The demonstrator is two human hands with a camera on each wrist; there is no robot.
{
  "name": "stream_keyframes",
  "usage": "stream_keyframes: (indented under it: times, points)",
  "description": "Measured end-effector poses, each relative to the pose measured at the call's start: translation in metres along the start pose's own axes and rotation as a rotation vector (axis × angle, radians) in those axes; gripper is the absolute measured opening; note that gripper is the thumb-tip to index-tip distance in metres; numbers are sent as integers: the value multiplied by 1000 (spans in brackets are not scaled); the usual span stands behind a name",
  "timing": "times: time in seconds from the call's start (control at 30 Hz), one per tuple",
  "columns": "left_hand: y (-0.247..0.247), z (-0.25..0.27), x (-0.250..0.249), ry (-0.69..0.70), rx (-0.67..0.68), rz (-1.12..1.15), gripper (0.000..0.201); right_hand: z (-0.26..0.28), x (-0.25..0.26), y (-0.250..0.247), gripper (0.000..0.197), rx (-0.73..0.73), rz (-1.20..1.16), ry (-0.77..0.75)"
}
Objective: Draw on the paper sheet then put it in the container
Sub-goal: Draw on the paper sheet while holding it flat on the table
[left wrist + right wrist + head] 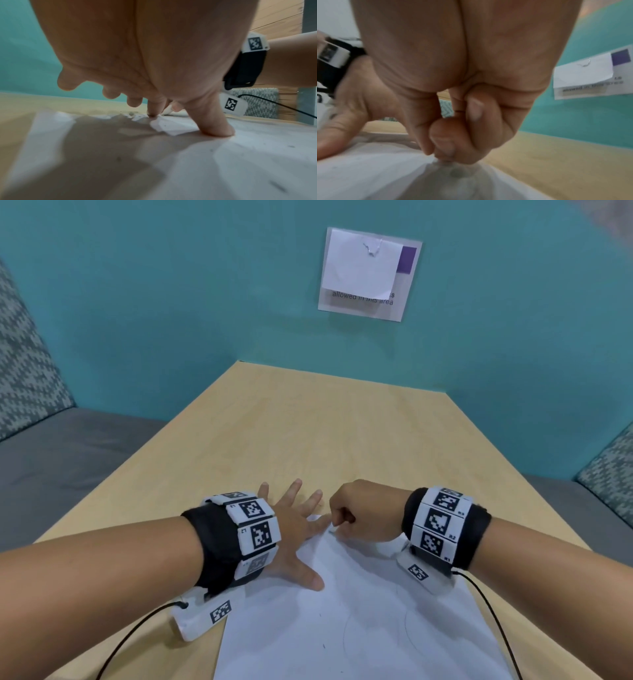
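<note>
A white paper sheet (pixel 342 628) lies on the wooden table (pixel 308 422) close to me, with faint pencil lines (pixel 345 638) on it. My left hand (pixel 301 525) lies flat with fingers spread, pressing the sheet's far left corner; in the left wrist view its thumb (pixel 216 129) bears down on the paper (pixel 240 162). My right hand (pixel 337 523) is curled at the sheet's far edge. In the right wrist view its thumb and forefinger (pixel 436 155) pinch the paper (pixel 368 175), pulling it up into a small peak. No pen or container is in view.
The far half of the table is bare wood up to a teal wall. A white notice (pixel 368 273) hangs on that wall. Grey upholstered seats flank the table on the left (pixel 51 457) and right (pixel 599 498). Cables trail from both wrist cameras.
</note>
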State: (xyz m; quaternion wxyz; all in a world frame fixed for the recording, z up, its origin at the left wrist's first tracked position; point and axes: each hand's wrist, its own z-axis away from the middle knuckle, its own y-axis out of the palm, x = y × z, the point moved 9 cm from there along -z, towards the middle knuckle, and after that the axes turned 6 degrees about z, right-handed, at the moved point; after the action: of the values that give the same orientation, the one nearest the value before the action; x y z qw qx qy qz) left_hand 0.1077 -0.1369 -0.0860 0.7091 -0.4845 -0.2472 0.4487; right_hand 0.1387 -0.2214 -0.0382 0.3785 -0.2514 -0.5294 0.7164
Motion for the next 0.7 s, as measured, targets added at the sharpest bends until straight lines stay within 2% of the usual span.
stream_keyframes:
  times: [0.2, 0.33, 0.47, 0.6, 0.7]
  points:
    - [-2, 1, -1, -2, -15, 16, 105, 0, 10, 8, 19, 36, 58, -24]
    - [0, 1, 0, -21, -2, -6, 107, -1, -5, -1, 16, 15, 1, 47]
    - [-3, 2, -1, -6, -13, 44, 100, 3, 21, 8, 13, 58, 34, -75]
    - [0, 1, 0, -21, -2, 16, 107, -1, 3, -3, 17, 12, 1, 2]
    - [1, 1, 3, -21, 2, 29, 104, 6, 18, 7, 11, 26, 2, -77]
